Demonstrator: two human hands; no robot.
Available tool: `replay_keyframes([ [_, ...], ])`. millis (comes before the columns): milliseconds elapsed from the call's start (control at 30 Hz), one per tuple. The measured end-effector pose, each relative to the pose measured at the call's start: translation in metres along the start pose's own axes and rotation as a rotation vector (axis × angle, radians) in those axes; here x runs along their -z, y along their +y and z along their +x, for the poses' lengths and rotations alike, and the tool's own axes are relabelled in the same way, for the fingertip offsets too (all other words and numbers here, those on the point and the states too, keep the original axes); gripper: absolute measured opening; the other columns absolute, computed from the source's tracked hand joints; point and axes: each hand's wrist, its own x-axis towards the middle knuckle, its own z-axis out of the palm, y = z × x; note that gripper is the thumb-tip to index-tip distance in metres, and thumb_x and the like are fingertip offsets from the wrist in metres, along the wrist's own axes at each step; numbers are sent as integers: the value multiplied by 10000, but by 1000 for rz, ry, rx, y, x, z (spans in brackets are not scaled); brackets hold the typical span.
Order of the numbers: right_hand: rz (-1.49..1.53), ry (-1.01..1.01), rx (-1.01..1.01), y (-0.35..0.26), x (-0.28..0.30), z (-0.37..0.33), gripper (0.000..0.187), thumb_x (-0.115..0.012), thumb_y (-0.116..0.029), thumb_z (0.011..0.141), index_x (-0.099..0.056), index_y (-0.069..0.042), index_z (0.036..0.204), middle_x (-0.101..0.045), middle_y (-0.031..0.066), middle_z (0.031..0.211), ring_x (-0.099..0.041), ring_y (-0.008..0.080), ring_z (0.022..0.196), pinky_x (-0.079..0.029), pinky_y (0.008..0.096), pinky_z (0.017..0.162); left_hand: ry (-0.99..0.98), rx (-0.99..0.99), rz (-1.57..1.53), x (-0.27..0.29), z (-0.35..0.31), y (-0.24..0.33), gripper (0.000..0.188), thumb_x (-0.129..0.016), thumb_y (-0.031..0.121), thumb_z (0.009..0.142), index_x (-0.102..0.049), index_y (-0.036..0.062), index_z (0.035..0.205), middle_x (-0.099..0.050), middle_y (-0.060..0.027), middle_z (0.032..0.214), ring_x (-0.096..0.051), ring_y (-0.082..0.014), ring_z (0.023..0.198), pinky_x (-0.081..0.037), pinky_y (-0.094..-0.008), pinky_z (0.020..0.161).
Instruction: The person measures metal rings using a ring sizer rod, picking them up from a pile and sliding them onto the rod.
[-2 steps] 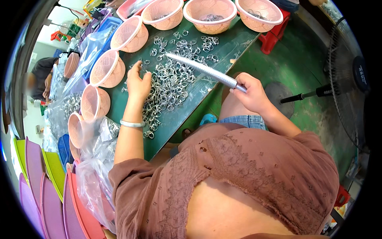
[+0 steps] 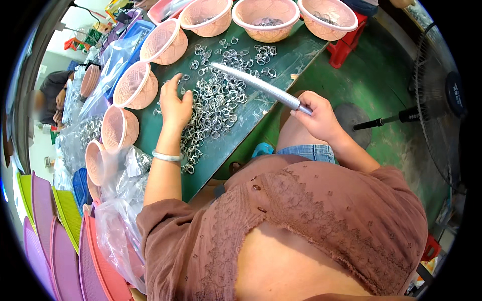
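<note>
At the upper centre of the frame, one tapered silver metal rod (image 2: pixel 258 88), slanting from handle at right to thin tip at left, above a heap of loose metal rings (image 2: pixel 213 105); no ring visible on it. Cannot tell touching from hovering at the tip. Around its handle, fingers of the right hand (image 2: pixel 320 116) closed firmly. Left of the heap, left hand (image 2: pixel 175 106) with thumb and fingertips apart, near a few stray rings; cannot tell about anything tucked behind the fingers. Under the heap, one dark green table (image 2: pixel 296 57). By the look of it, only partly through: small batches of rings visible in three pink baskets (image 2: pixel 265 21) along the top of the frame, far more loose on the table, so probably most left to handle. By count: one rod, two hands, rings too overlapped to number, three baskets along the top, at least four more pink baskets (image 2: pixel 135 86) curving down the left, perhaps another behind the clear plastic bags (image 2: pixel 118 220). Farther out: one black fan (image 2: pixel 427 103) at right, one red stool (image 2: pixel 344 50) at upper right, one other person (image 2: pixel 54 95) at far left, two green trays (image 2: pixel 68 213) among purple and coral ones at lower left.
</note>
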Motion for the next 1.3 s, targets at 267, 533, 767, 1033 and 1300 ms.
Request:
replay_keyframes([
  [267,108,-36,-111,-2,-1,3,210,-683,-108,681,-499,-8,699,-463,98,637,-478,211,587,-376,325,538,-543,-110,326,6,-4,47,758,-632,496,739,-356,180,1370,-303,-155,1424,-277,-335,1312,-177,-550,1037],
  [533,245,-5,-244,5,4,2,183,-675,-92,711,-513,-9,735,-439,9,648,-412,81,616,-357,252,546,-479,87,444,-11,1,37,858,-469,645,785,-238,111,1415,-172,-197,1466,-158,-378,1352,-98,-603,1038],
  [767,268,-22,-268,1,3,4,163,-668,-89,712,-531,-8,750,-452,2,658,-414,72,620,-356,245,546,-472,-243,364,-26,-13,83,767,-489,580,802,-280,154,1405,-225,-167,1457,-198,-375,1339,-94,-597,1044],
  [1033,262,-26,-271,8,6,0,143,-659,-84,719,-545,-3,748,-464,3,652,-421,69,613,-354,242,536,-470,41,496,1,-24,35,910,-472,677,760,-225,100,1419,-196,-160,1470,-171,-353,1355,-113,-577,1050],
  [1300,284,-48,-257,5,2,1,140,-659,-83,720,-552,-2,759,-475,4,659,-427,69,614,-358,237,542,-444,-115,404,-7,-35,47,816,-472,597,814,-252,81,1406,-183,-185,1465,-161,-350,1357,-84,-561,1062],
])
